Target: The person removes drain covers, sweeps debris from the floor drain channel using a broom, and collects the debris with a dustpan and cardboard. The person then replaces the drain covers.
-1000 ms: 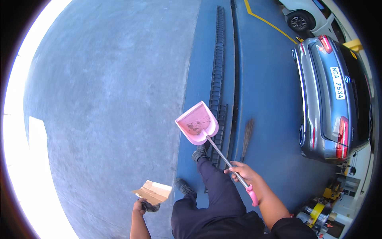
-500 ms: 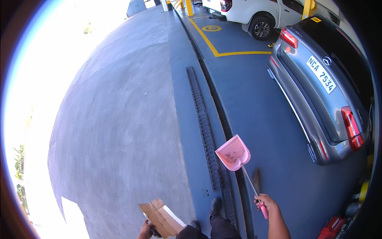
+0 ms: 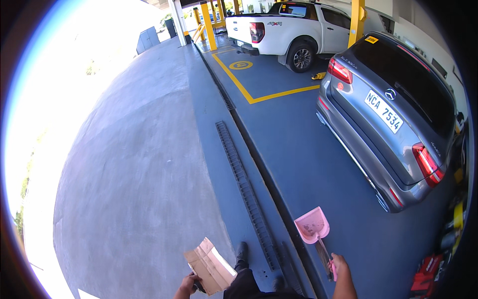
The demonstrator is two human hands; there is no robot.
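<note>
- Left hand [image 3: 189, 282] grips creased cardboard [image 3: 210, 265], left of the drain channel [image 3: 272, 185].
- Black grating [image 3: 242, 180] lies just left of the channel.
- Right hand [image 3: 340, 265] grips the dirt-specked pink dustpan [image 3: 313, 224] by its handle [image 3: 334, 271], right of the channel.

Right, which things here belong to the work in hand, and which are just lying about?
Work in hand, apparently:
long-handled pink dustpan, right hand
cardboard piece, left hand
broom, by right hand

Just about, seemingly:
slotted floor grating
white pickup truck
grey SUV
</note>
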